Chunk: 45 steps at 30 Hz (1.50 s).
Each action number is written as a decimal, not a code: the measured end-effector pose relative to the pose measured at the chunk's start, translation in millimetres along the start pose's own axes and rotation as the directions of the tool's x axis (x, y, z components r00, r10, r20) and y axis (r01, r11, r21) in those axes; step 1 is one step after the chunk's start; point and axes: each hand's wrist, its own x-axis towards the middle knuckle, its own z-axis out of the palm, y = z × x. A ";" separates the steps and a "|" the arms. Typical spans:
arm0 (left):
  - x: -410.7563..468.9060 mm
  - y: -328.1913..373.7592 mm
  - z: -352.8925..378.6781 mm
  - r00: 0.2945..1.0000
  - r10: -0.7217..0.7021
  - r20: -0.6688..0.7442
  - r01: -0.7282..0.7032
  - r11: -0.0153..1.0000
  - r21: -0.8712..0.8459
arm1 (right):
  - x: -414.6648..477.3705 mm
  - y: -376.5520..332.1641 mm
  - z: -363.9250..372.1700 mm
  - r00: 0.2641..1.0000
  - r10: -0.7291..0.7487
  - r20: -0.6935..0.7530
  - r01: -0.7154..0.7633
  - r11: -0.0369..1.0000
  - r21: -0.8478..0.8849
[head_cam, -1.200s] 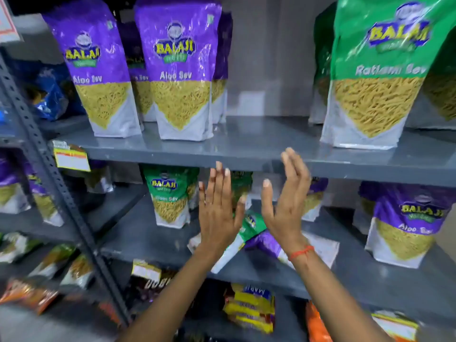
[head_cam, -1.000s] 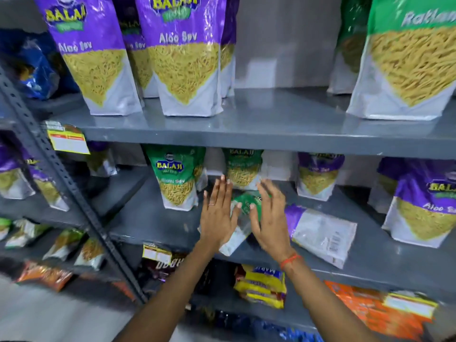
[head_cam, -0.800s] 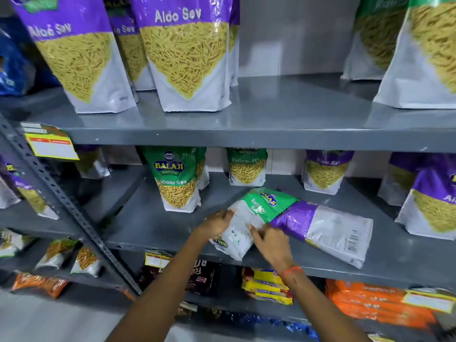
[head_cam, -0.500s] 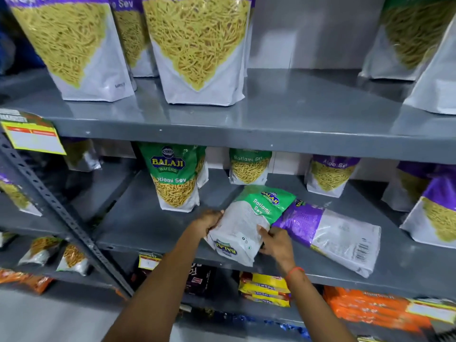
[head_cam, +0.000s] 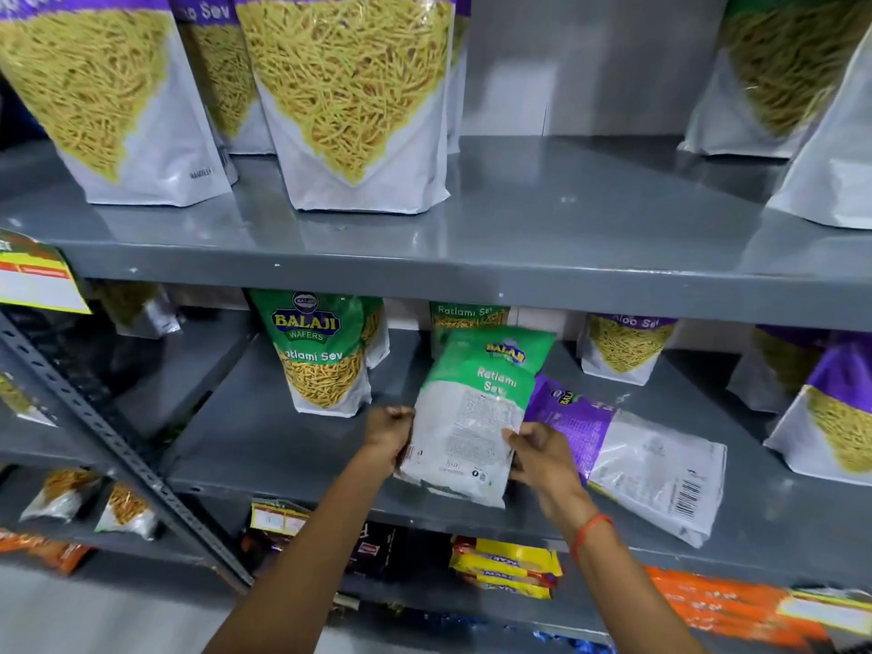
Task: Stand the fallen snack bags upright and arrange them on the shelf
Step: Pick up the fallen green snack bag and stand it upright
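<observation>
A green Ratlami Sev bag [head_cam: 474, 408] is held nearly upright, back side toward me, above the front of the middle shelf [head_cam: 264, 446]. My left hand [head_cam: 389, 434] grips its lower left edge and my right hand [head_cam: 540, 453] grips its lower right edge. Just right of it a purple Aloo Sev bag [head_cam: 627, 450] lies flat on the shelf, barcode side up. Another green Ratlami Sev bag [head_cam: 321, 354] stands upright to the left, and a further green bag [head_cam: 467, 313] stands behind the held one, mostly hidden.
Purple bags stand at the back [head_cam: 623, 346] and right [head_cam: 835, 408] of the middle shelf. Large bags [head_cam: 349, 101] stand on the upper shelf [head_cam: 519, 276] overhead. A slanted metal post [head_cam: 118, 446] runs at left. Yellow packets [head_cam: 507, 568] lie below.
Both hands dropped from the air onto the fallen green bag, gripped it and tilted it up from lying flat to nearly upright. The view moved down and closer.
</observation>
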 end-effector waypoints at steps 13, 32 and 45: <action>34.3 6.0 22.1 0.914 0.376 -0.153 -0.376 0.926 0.031 | 61.6 20.6 13.0 0.906 -0.413 -0.088 0.399 0.906 -0.143; -34.8 -13.6 81.3 0.911 0.391 -0.133 -0.388 0.920 0.047 | 81.9 11.6 0.4 0.916 -0.358 0.179 0.399 0.855 -0.331; 28.7 -5.9 1.8 0.883 0.309 0.355 -0.271 0.950 -0.153 | 95.5 -30.1 8.9 0.940 -0.146 0.310 0.219 0.951 -0.216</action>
